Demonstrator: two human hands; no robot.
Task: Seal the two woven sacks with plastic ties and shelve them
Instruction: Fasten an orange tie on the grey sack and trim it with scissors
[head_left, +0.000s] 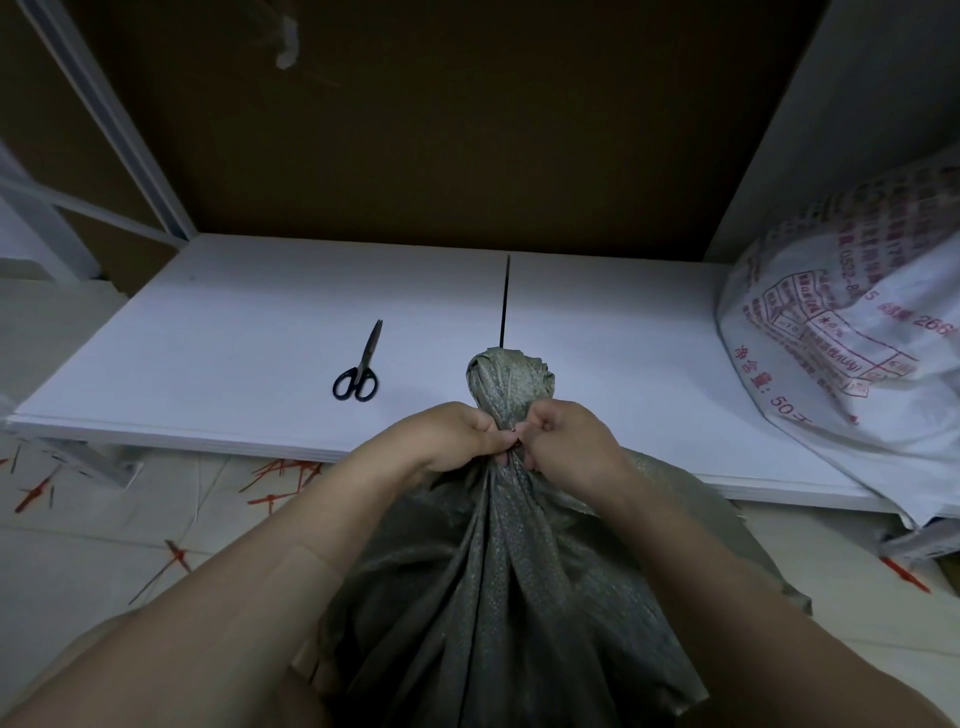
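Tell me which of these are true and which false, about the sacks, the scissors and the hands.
1. Both hands grip the grey sack at its gathered neck. True: the left hand and right hand clasp it just below the bunched top.
2. The scissors lie open, blades apart. False: the blades are closed, and they lie on the white shelf.
3. A thin black tie sticks up behind the bunched top. True.
4. The white printed sack rests on the left of the shelf. False: it is at the right end.
5. One hand holds the scissors. False: nobody touches them.
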